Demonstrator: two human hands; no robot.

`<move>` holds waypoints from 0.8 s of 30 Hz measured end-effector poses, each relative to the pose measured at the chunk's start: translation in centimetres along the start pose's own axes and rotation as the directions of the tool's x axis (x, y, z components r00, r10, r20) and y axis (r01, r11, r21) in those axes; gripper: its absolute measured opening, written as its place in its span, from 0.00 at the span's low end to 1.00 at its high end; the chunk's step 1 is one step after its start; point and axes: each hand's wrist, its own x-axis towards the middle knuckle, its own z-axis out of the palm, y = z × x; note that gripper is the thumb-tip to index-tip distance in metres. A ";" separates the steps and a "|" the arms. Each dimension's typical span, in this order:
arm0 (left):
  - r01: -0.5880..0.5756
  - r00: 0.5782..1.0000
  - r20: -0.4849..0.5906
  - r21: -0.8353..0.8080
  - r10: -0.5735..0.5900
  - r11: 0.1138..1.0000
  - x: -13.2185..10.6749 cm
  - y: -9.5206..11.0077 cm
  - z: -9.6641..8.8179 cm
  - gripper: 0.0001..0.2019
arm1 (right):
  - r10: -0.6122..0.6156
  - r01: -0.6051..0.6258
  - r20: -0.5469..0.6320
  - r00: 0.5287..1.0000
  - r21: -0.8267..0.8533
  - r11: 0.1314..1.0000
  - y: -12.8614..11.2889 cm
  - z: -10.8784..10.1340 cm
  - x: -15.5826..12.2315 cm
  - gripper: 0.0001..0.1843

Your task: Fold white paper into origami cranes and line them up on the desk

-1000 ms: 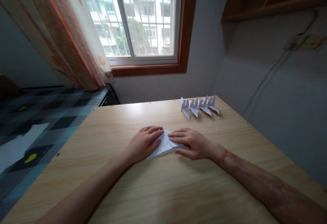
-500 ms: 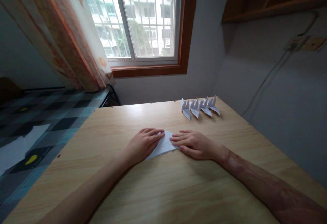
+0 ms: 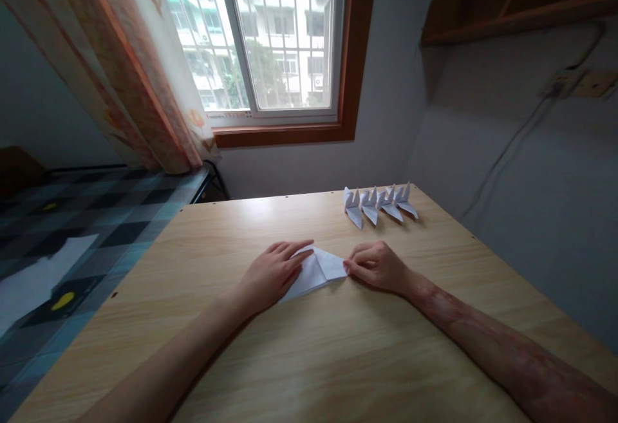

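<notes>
A folded sheet of white paper [image 3: 316, 268] lies on the wooden table between my hands, with a crease running across its middle. My left hand [image 3: 277, 272] rests on the paper's left part, fingers stretched out, and covers that side. At the right-hand corner, the thumb and fingers of my right hand [image 3: 376, 267] pinch the paper. Behind my right hand stand several folded paper cranes [image 3: 381, 205], set close together in a row.
The pale wooden table [image 3: 232, 358] reaches the wall under a barred window [image 3: 290, 56]. To the left, loose white paper [image 3: 43, 278] lies on a checked bed cover [image 3: 120, 217]. A cable [image 3: 502, 152] runs down the right wall below a wooden shelf [image 3: 521, 24].
My right hand has gone from lying flat on the paper to pinching its right corner, moving slightly right. The paper's right part and crease now show. My left hand stays on the left part.
</notes>
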 end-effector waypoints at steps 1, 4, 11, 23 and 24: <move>-0.021 1.000 0.002 -0.009 0.021 1.000 0.0 0.0 0.0 0.22 | -0.025 0.026 0.026 0.999 -0.037 0.999 -0.1 0.0 0.1 0.19; -0.084 0.996 0.038 -0.037 0.086 0.996 0.1 -0.1 0.1 0.23 | -0.127 0.141 0.112 0.986 -0.128 0.982 -0.1 0.0 0.4 0.10; -0.099 0.994 0.051 -0.028 0.100 0.995 0.0 -0.2 0.2 0.22 | -0.080 0.101 0.133 0.988 -0.160 0.982 -0.4 0.2 0.9 0.19; -0.093 0.993 0.076 0.103 0.086 0.990 0.1 0.8 -0.4 0.21 | 0.251 -0.254 -0.065 0.966 -0.041 0.966 -1.2 2.8 0.5 0.22; -0.096 0.993 0.076 0.109 0.088 0.989 0.2 0.9 -0.4 0.21 | 0.258 -0.261 -0.062 0.964 -0.037 0.965 -1.3 2.9 0.5 0.23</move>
